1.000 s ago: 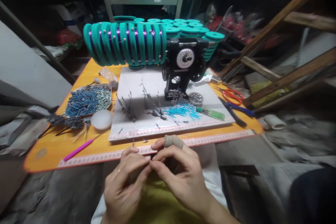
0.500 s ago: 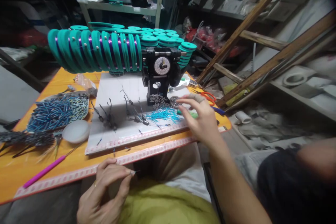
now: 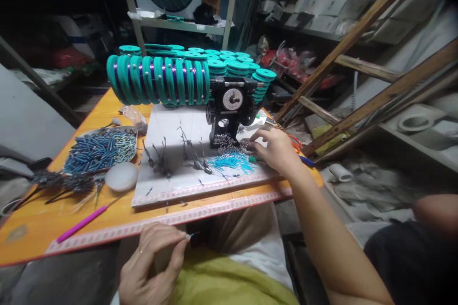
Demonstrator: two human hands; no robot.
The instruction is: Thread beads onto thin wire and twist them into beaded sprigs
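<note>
Two hands are seen. The left hand (image 3: 152, 267) is pinched shut on one tiny blue piece (image 3: 191, 235), held low over the lap by the orange bench (image 3: 36, 228) edge. The right hand (image 3: 274, 150), fingers loosely curled, is laid on one small round tin (image 3: 246, 145) beside the black winder (image 3: 229, 109). One pink hook (image 3: 82, 224) is spotted too. Half a second ago that right hand was hovering; now it's been lowered onto the tin.
</note>
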